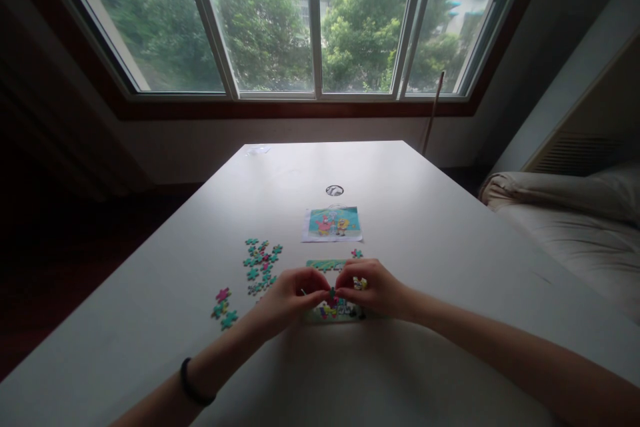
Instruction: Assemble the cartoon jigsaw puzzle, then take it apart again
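Observation:
Between the fingertips of both hands is a small teal puzzle piece (333, 292), pinched just above a partly assembled jigsaw puzzle (330, 265). My left hand (299, 290) closes on it from the left, thumb and forefinger together. From the right, my right hand (369, 285) also pinches at it, and covers part of the puzzle's right side. The puzzle's top strip is green-teal, and its lower rows carry pink, yellow and grey parts. Loose puzzle pieces (253, 274), mostly teal with some pink, lie to the left. One pink-and-teal loose piece (357, 253) lies behind my right hand.
Beyond the puzzle lies a picture sheet (334, 224) with a pink and a yellow cartoon figure. Farther back, the white table (400, 193) has a round hole (335, 191) and a clear plastic wrapper (257, 151). A pale padded seat (560, 213) stands at right.

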The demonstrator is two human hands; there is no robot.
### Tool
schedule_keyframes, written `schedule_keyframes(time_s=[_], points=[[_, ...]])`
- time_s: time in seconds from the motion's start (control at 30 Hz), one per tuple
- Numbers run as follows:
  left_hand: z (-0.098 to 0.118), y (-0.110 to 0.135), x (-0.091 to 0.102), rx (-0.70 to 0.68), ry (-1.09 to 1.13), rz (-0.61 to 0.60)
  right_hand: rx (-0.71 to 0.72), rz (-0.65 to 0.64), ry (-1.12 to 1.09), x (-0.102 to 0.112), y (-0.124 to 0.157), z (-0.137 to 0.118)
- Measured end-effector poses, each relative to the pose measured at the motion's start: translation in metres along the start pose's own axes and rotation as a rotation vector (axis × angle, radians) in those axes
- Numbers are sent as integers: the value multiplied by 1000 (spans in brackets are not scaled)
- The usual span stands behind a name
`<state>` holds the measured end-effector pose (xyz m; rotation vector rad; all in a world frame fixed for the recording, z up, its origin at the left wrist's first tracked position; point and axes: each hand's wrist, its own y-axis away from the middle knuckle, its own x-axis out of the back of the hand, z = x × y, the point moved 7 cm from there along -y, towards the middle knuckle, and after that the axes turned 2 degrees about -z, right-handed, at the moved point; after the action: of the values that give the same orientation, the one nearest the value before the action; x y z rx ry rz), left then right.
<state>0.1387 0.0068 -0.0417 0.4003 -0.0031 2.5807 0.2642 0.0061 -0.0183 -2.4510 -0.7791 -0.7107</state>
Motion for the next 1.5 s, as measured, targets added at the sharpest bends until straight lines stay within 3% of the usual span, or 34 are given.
schedule_keyframes(time_s=[0.3, 0.5, 0.77, 1.5], points=[[14, 2, -1, -3, -207, 18, 22, 26, 37, -1, 1, -5], [12, 3, 13, -117, -412, 217, 0, 80, 89, 4, -2, 0], [1, -1, 16, -78, -485, 281, -55, 64, 167, 4, -4, 11], [-1, -3, 20, -68, -550, 356, 50, -7, 399, -8, 0, 5]])
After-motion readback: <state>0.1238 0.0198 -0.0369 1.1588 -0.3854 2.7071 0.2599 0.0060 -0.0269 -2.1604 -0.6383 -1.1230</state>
